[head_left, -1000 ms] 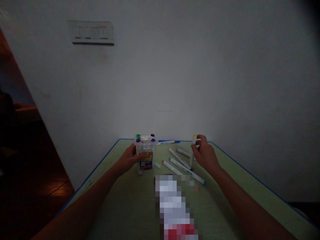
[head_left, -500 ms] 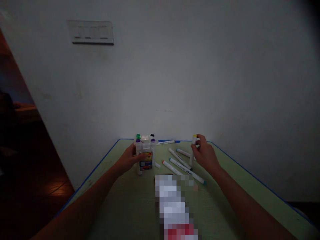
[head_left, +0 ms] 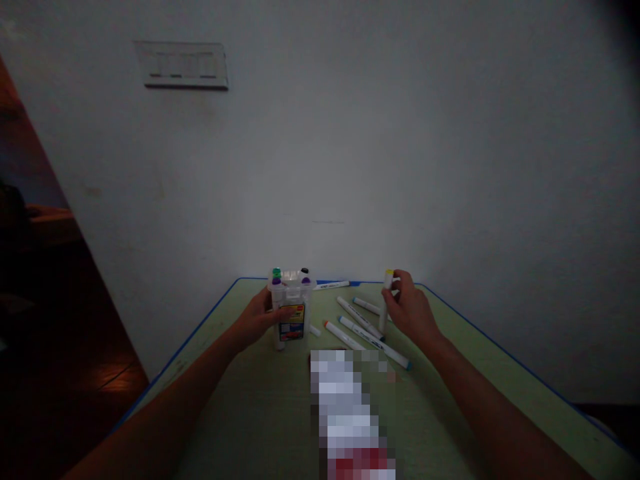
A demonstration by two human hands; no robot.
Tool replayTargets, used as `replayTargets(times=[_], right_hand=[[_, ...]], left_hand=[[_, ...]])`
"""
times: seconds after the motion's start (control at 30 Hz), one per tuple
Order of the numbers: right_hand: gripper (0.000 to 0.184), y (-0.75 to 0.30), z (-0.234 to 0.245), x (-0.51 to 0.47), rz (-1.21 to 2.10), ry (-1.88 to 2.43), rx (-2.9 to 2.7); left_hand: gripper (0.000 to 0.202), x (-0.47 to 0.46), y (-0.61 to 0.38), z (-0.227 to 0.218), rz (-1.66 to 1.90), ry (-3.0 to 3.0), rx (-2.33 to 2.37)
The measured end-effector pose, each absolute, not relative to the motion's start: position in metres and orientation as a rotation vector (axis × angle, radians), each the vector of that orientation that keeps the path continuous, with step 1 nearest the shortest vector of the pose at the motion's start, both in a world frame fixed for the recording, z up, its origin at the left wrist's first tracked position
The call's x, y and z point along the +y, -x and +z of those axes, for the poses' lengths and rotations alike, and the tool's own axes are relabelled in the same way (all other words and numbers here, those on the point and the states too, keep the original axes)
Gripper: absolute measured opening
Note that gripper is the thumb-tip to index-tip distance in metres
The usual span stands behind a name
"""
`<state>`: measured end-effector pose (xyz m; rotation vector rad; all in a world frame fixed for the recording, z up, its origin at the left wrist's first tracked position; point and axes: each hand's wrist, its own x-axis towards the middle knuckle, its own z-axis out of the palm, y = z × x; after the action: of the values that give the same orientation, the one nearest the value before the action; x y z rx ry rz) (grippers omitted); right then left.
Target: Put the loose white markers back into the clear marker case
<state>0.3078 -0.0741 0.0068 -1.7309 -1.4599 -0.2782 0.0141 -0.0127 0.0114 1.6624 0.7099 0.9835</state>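
My left hand (head_left: 257,319) grips the side of a clear plastic marker case (head_left: 293,312), which stands upright on the table. Several markers stand inside it, with green, purple and black caps showing at the top. My right hand (head_left: 410,308) pinches a white marker with a yellow cap (head_left: 384,301), holding it upright. Several white markers lie loose on the table between my hands, including a long one with a blue end (head_left: 375,342). A small white cap (head_left: 315,331) lies beside the case.
The green table (head_left: 235,400) has a blue edge and meets a white wall at the back. A pixelated white and red object (head_left: 347,413) lies near the front. A wall switch panel (head_left: 183,65) is high up. A dark wooden floor lies to the left.
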Motion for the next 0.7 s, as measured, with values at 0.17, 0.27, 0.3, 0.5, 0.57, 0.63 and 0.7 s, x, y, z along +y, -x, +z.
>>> replayTargets(times=[0.17, 0.27, 0.3, 0.5, 0.57, 0.63, 0.7], right_hand=[[0.039, -0.307, 0.0068, -0.0751, -0.274, 1.699, -1.466], [0.042, -0.3063, 0.0074, -0.0759, -0.26, 1.705, -1.455], [0.043, -0.3061, 0.0077, -0.0762, -0.258, 1.705, -1.453], [0.047, -0.305, 0.0092, -0.0769, -0.252, 1.696, -1.467], [0.047, -0.305, 0.0094, -0.0773, -0.261, 1.701, -1.47], [0.046, -0.3052, 0.0096, -0.0778, -0.277, 1.71, -1.471], [0.045, -0.3055, 0.0098, -0.0783, -0.289, 1.714, -1.476]], left_hand=[[0.054, -0.0113, -0.0142, 0.0107, 0.982, -1.654, 0.711], [0.053, -0.0102, -0.0143, 0.0097, 0.98, -1.663, 0.703], [0.053, -0.0101, -0.0144, 0.0096, 0.982, -1.663, 0.703], [0.053, -0.0115, -0.0146, 0.0105, 0.982, -1.649, 0.718], [0.053, -0.0119, -0.0146, 0.011, 0.979, -1.654, 0.712], [0.052, -0.0121, -0.0147, 0.0112, 0.98, -1.664, 0.705], [0.052, -0.0121, -0.0148, 0.011, 0.99, -1.666, 0.704]])
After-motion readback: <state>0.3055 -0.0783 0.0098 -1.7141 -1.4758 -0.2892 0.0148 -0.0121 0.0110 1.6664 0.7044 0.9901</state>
